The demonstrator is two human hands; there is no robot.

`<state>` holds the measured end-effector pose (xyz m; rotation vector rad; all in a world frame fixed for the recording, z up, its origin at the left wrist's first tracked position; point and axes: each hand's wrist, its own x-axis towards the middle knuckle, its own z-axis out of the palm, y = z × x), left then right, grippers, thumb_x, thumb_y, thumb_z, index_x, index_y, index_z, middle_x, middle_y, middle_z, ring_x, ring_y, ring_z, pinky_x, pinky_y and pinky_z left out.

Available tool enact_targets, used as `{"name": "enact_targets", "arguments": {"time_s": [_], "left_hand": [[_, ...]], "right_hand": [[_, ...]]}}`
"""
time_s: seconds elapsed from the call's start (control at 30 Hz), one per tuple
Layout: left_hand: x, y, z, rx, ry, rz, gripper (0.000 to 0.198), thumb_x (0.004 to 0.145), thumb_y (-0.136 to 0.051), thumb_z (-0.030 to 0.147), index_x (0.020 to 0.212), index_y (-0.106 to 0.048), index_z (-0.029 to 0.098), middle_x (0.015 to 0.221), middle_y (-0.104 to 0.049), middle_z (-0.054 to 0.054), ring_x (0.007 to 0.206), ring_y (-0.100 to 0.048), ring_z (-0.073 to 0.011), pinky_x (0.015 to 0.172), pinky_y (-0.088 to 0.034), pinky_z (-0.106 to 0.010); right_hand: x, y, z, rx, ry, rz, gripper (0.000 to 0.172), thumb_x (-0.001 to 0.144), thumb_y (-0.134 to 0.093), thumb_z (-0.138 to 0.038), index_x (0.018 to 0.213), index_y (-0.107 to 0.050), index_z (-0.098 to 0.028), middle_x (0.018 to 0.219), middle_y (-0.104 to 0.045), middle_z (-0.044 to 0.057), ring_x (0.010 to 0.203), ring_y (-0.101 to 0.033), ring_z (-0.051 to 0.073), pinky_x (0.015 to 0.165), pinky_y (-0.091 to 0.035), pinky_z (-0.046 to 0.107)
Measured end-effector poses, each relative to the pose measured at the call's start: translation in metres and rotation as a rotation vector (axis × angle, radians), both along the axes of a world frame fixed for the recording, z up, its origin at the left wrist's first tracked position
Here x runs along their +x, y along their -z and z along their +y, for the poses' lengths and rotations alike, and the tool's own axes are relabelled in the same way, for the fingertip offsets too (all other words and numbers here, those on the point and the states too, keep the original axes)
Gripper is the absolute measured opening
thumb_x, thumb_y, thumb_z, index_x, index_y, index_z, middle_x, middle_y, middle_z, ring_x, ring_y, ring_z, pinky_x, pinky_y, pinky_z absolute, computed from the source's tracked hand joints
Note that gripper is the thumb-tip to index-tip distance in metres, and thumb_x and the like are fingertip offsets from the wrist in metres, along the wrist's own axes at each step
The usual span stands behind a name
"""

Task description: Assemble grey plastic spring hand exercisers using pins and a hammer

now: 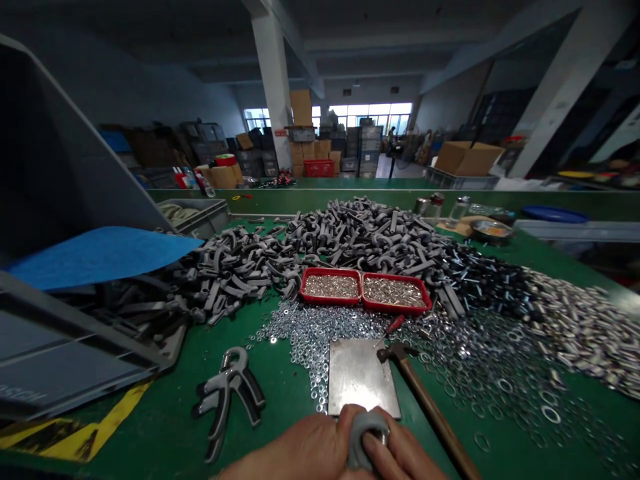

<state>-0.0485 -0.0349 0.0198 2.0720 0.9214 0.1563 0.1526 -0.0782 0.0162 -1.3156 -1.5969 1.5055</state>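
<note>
At the bottom centre, my left hand (310, 443) and my right hand (407, 457) are closed together on a grey hand grip strengthener (357, 437). Its rounded top shows between my fingers, with a bit of shiny metal coil at the right; the rest is hidden by my hands. Just beyond lies a flat steel plate (360, 377). A claw hammer (425, 393) rests at its right, head touching the plate's edge. A red-handled screwdriver (395, 325) leans near the plate's far edge. On the left, grey-and-black hand grip strengtheners (227, 393) lie together on the green table (285, 413).
Two red trays (330, 300) of small metal pins stand before a big heap of grey handles (370, 233). Loose washers (310, 340), metal rings (500, 393), black parts (490, 273) and metal cylinders (590, 320) spread around. A tipped grey crate (95, 353) borders the left.
</note>
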Motion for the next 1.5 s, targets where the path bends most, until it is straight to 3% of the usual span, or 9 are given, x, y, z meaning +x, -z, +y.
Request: {"name": "enact_targets", "arguments": {"time_s": [0.17,0.33,0.43,0.6,0.73,1.0,1.17,1.3,1.5], "left_hand": [[0.013,0.002,0.056,0.158,0.008,0.159,0.052,0.088,-0.056,0.054,0.127,-0.055,0.019,0.102,-0.073,-0.015,0.086,-0.071,-0.0318,0.069,-0.050,-0.035],[0.034,0.004,0.116,0.361,-0.019,0.398,0.035,0.090,-0.055,0.048,0.097,-0.072,0.019,0.091,-0.075,-0.016,0.088,-0.071,-0.0353,0.080,-0.052,-0.043],[0.057,-0.008,0.154,0.431,-0.032,0.366,0.034,0.092,-0.051,0.046,0.103,-0.071,0.020,0.100,-0.074,-0.016,0.097,-0.069,-0.0358,0.087,-0.050,-0.044],[0.119,-0.019,0.224,0.607,-0.023,0.347,0.031,0.091,-0.044,0.013,0.104,-0.071,0.018,0.110,-0.073,-0.016,0.107,-0.067,-0.0309,0.096,-0.047,-0.041],[0.155,0.002,0.267,0.682,-0.011,0.384,0.035,0.082,-0.045,0.000,0.099,-0.073,0.012,0.107,-0.073,-0.020,0.109,-0.066,-0.0342,0.101,-0.043,-0.047],[0.148,0.039,0.272,0.671,-0.127,0.304,0.039,0.087,-0.040,0.004,0.111,-0.067,0.019,0.120,-0.069,-0.015,0.119,-0.061,-0.0295,0.104,-0.039,-0.046],[0.147,0.027,0.260,0.572,-0.256,0.100,0.023,0.086,-0.049,0.008,0.100,-0.065,0.015,0.107,-0.072,-0.016,0.108,-0.066,-0.0322,0.099,-0.041,-0.046],[0.132,0.015,0.240,0.487,-0.327,0.028,0.024,0.090,-0.046,0.010,0.107,-0.063,0.013,0.107,-0.071,-0.015,0.103,-0.066,-0.0259,0.091,-0.046,-0.036],[0.100,0.008,0.229,0.345,-0.410,-0.145,0.013,0.088,-0.057,0.016,0.093,-0.069,0.016,0.097,-0.073,-0.008,0.097,-0.065,-0.0214,0.088,-0.046,-0.030]], "right_hand": [[0.021,0.017,0.074,0.308,0.020,-0.325,0.032,0.094,-0.053,-0.041,0.113,-0.067,-0.020,0.104,-0.073,0.008,0.098,-0.067,0.025,0.088,-0.051,0.035],[0.088,0.005,0.176,0.513,0.175,-0.561,0.022,0.091,-0.054,-0.031,0.094,-0.071,-0.018,0.101,-0.069,0.011,0.104,-0.060,0.028,0.096,-0.043,0.041],[0.110,-0.001,0.214,0.543,0.241,-0.706,0.019,0.091,-0.054,-0.024,0.086,-0.070,-0.018,0.100,-0.067,0.013,0.110,-0.055,0.029,0.101,-0.039,0.045],[0.090,0.005,0.241,0.529,0.278,-0.933,0.014,0.089,-0.068,-0.028,0.096,-0.067,-0.015,0.109,-0.068,0.006,0.106,-0.062,0.024,0.094,-0.049,0.046],[0.078,0.028,0.271,0.516,0.318,-1.028,0.015,0.095,-0.063,-0.028,0.103,-0.067,-0.016,0.110,-0.069,0.005,0.103,-0.065,0.022,0.090,-0.054,0.044],[0.081,0.048,0.263,0.588,0.348,-0.906,0.021,0.093,-0.054,-0.012,0.106,-0.067,-0.021,0.117,-0.069,0.009,0.111,-0.060,0.026,0.092,-0.049,0.040],[0.080,0.022,0.264,0.572,0.455,-0.783,0.015,0.095,-0.061,-0.028,0.102,-0.065,-0.016,0.106,-0.068,0.005,0.100,-0.064,0.021,0.087,-0.053,0.042],[0.086,0.000,0.244,0.520,0.437,-0.581,0.020,0.095,-0.061,-0.035,0.103,-0.065,-0.016,0.105,-0.068,0.004,0.093,-0.065,0.019,0.084,-0.054,0.040],[0.080,0.028,0.168,0.368,0.188,-0.304,0.016,0.092,-0.053,-0.031,0.089,-0.061,-0.017,0.075,-0.065,0.000,0.069,-0.065,0.018,0.063,-0.051,0.030]]}}
